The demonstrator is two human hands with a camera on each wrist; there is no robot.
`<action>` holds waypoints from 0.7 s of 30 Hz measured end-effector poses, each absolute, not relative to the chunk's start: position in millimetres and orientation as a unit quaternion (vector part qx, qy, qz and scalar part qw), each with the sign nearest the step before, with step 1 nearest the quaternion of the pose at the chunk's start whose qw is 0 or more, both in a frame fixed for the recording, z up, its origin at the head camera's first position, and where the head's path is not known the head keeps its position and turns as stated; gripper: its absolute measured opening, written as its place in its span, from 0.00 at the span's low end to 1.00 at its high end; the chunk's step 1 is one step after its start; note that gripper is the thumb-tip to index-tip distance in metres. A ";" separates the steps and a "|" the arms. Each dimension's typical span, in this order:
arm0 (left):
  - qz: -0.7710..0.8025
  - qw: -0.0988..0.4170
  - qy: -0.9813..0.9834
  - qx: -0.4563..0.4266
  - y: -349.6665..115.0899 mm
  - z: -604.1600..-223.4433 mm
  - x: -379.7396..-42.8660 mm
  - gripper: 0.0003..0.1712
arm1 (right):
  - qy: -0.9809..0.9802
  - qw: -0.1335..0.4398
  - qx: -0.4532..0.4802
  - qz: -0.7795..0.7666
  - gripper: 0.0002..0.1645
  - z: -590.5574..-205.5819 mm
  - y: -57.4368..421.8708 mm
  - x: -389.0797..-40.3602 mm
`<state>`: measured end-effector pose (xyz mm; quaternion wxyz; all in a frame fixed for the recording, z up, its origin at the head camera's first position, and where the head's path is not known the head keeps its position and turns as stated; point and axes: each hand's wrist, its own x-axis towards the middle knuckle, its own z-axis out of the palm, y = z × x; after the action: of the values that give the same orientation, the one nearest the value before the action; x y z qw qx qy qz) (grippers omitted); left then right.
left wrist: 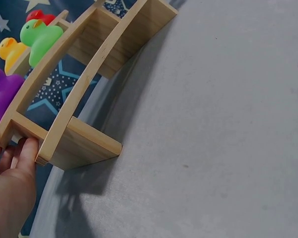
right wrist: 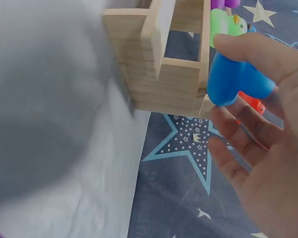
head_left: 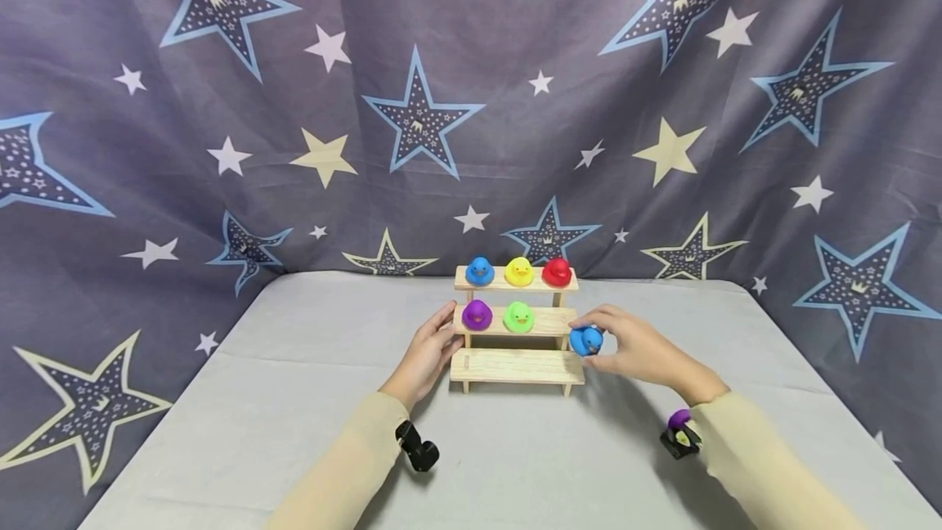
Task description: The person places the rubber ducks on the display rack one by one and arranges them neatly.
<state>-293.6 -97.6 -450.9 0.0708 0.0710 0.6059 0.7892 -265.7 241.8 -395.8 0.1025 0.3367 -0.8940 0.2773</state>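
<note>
My right hand (head_left: 631, 343) pinches a blue rubber duck (head_left: 586, 341) between thumb and fingers, at the right end of a three-tier wooden stand's middle shelf (head_left: 548, 321). In the right wrist view the thumb lies across this blue duck (right wrist: 228, 79). At the stand's left end, my left hand (head_left: 429, 352) touches the frame; its fingers (left wrist: 26, 154) rest against the wood in the left wrist view. On the middle shelf sit a purple duck (head_left: 477, 316) and a green duck (head_left: 518, 317). Another blue duck (head_left: 480, 271), a yellow duck (head_left: 519, 271) and a red duck (head_left: 557, 272) line the top shelf.
The bottom shelf (head_left: 518, 366) of the stand is bare wood. A grey cloth-covered table (head_left: 331, 432) lies under everything. Behind it hangs a dark curtain (head_left: 441, 15) printed with stars. Black wrist cameras (head_left: 418, 446) are strapped on both sleeves.
</note>
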 end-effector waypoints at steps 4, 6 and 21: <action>0.790 0.073 0.605 0.073 -98.8 -452.6 -294.5 0.32 | -0.895 0.092 0.330 0.286 0.29 -392.8 234.6 -273.3; 0.789 0.074 0.605 0.073 -99.4 -453.6 -295.1 0.32 | -0.895 0.088 0.331 0.285 0.29 -391.0 230.7 -277.0; 0.787 0.072 0.608 0.071 -99.5 -453.6 -294.8 0.32 | -0.901 0.074 0.339 0.262 0.29 -386.0 217.0 -297.8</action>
<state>-294.8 -99.5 -453.6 0.0723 0.0709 0.6085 0.7871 -297.8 217.0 -386.0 0.0745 0.3386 -0.9006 0.2622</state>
